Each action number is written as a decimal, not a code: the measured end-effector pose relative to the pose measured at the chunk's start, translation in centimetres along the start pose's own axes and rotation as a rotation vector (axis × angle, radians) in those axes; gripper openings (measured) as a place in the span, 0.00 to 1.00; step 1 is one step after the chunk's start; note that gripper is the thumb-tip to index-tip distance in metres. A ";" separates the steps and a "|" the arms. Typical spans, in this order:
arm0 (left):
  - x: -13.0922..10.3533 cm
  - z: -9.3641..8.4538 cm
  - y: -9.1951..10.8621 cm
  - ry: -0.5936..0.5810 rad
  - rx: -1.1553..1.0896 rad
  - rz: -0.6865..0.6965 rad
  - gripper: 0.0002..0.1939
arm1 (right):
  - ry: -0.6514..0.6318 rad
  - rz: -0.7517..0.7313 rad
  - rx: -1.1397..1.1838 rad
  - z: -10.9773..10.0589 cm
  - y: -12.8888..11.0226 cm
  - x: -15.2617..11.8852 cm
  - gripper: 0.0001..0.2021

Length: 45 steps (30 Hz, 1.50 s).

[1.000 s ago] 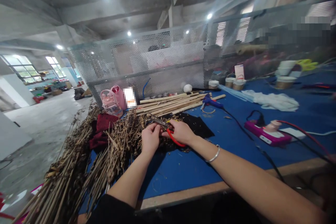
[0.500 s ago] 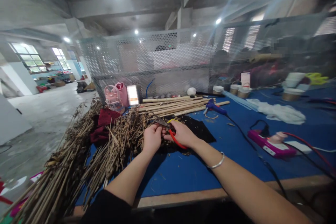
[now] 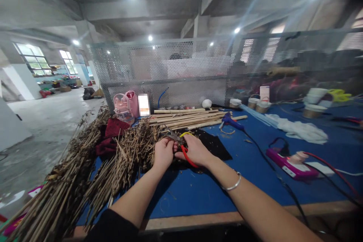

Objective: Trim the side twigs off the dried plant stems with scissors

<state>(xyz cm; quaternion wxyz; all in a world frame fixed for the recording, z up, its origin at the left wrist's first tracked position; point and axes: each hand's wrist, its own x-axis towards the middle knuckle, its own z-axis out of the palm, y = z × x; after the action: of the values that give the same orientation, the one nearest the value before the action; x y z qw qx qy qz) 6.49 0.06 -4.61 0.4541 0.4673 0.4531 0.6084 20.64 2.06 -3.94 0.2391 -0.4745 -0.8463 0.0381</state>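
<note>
In my right hand (image 3: pixel 196 150) are shears (image 3: pixel 172 135) with a metal head and spread red and yellow handles. The head points left, over the fingertips of my left hand (image 3: pixel 164 154). Those fingers are pinched together near the shears, and what lies between them is too small and hidden to make out. Just left of that hand is a heap of dry brown stems (image 3: pixel 127 151) with shrivelled tops. Under both hands lies a black cloth (image 3: pixel 219 146), scattered with plant bits.
Pale sticks (image 3: pixel 181 119) lie behind my hands, with a blue glue gun (image 3: pixel 231 121) beside them. A purple power strip (image 3: pixel 293 164) with cords sits right. Pink bag (image 3: pixel 129 104), dark red cloth (image 3: pixel 115 128) and a longer stem bundle (image 3: pixel 56 189) are left. Perforated metal panels (image 3: pixel 176 64) stand behind.
The view has shifted slightly. The shears' head is turned a little and shows more clearly; both hands stay close together in nearly the same place.
</note>
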 end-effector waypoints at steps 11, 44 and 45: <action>0.2 0.0 0.5 0.021 -0.150 -0.098 0.06 | 0.024 -0.025 0.031 0.1 0.4 0.1 0.18; 0.6 -0.4 0.9 0.079 -0.264 -0.048 0.10 | 0.006 0.100 0.047 0.6 -0.4 0.0 0.19; 0.6 -0.4 1.0 0.090 -0.256 -0.043 0.10 | 0.015 0.101 0.049 0.6 -0.4 0.0 0.19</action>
<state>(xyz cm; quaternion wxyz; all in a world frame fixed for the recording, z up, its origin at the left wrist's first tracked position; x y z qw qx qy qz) 5.92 0.42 -3.64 0.5023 0.3679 0.4017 0.6716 20.06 1.91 -4.36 0.2551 -0.5110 -0.8181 0.0674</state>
